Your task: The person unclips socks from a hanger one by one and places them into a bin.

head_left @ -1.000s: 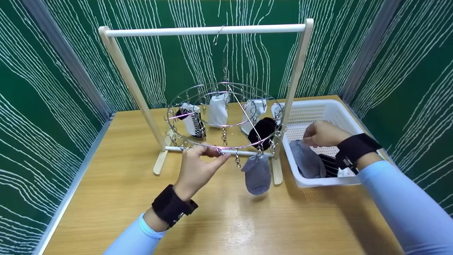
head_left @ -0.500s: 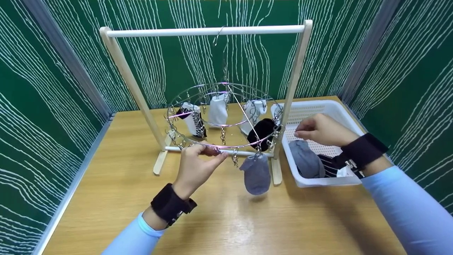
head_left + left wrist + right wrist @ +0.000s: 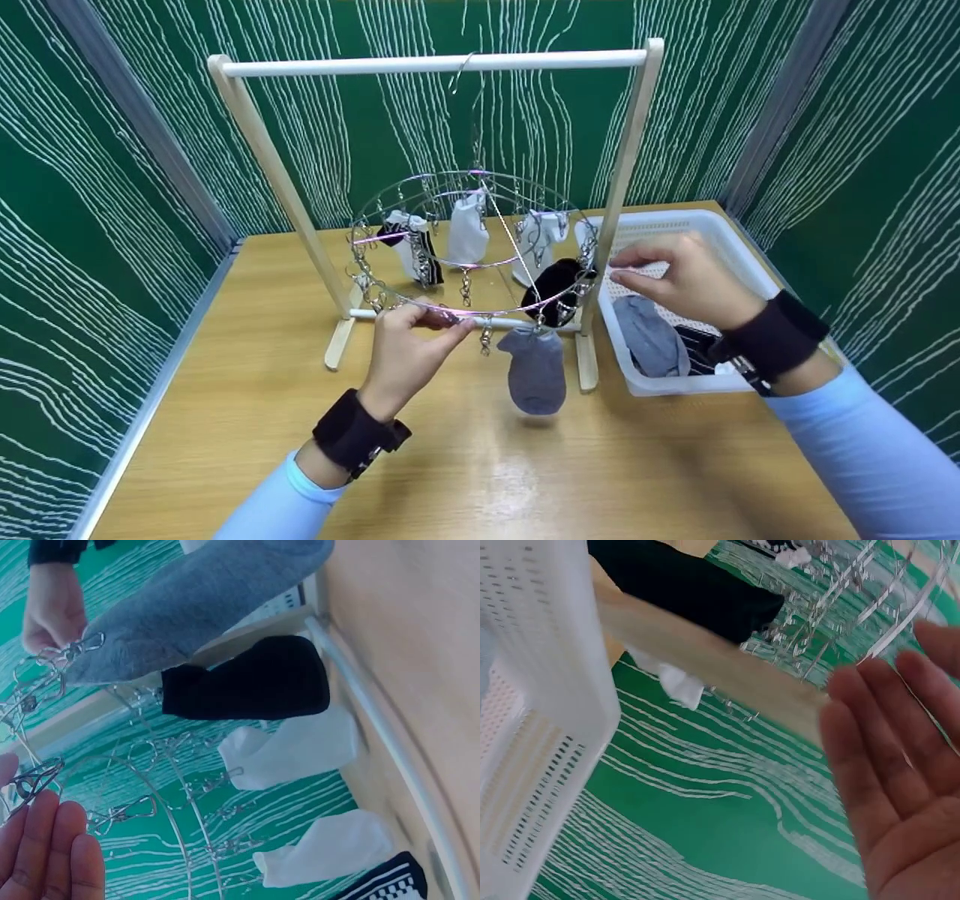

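The left hand (image 3: pixel 409 352) pinches the near rim of the round metal sock hanger (image 3: pixel 469 247), which hangs off the wooden rack (image 3: pixel 630 150) on the bench (image 3: pixel 247 405). A grey sock (image 3: pixel 534 369) dangles from a clip just right of that pinch, with a black sock (image 3: pixel 551 283) behind it. The right hand (image 3: pixel 686 281) has its fingers spread loose, reaching toward the hanger's right side and holding nothing. It sits above the white basket (image 3: pixel 739 251), where another grey sock (image 3: pixel 649 337) lies.

Fingers (image 3: pixel 52 855) beside wire ring (image 3: pixel 172 795), socks (image 3: pixel 247 682) hanging.
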The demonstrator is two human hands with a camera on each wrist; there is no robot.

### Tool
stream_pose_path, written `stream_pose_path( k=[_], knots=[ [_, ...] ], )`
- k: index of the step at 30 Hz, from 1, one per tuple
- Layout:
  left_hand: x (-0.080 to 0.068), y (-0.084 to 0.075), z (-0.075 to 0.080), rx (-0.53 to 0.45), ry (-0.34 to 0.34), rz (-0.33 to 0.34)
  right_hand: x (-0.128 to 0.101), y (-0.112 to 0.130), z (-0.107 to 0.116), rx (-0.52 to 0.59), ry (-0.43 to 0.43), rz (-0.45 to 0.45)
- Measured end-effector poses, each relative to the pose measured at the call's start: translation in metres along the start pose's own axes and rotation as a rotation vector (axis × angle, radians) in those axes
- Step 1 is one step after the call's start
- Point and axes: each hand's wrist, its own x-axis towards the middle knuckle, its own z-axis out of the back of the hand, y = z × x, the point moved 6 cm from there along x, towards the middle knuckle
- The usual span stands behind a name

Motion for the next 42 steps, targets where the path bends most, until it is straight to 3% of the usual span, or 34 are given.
stream_pose_path(
  k=[3,7,13,18,28,37,42],
  knots=[
    [0.000,0.001,0.002,0.004,-0.008,0.003,0.003,0.012,-0.005,-0.068,-0.051,0.154],
    [-0.001,0.000,0.005,0.012,-0.011,-0.003,0.004,0.019,-0.017,-0.122,-0.041,0.234],
    [-0.003,0.000,0.007,0.028,0.000,0.013,0.005,0.019,-0.027,-0.139,0.007,0.232],
    [-0.005,0.001,0.011,0.060,0.011,0.016,0.006,0.018,-0.028,-0.085,-0.018,0.251],
    [-0.009,-0.006,0.023,0.098,0.011,-0.093,0.012,0.028,-0.023,0.006,-0.095,0.372],
    [-0.013,-0.003,0.037,0.112,-0.023,-0.096,0.011,0.030,-0.024,-0.022,-0.071,0.333],
    [-0.015,-0.008,0.042,0.155,-0.074,-0.159,0.012,0.036,-0.026,-0.030,-0.089,0.359]
  ],
)
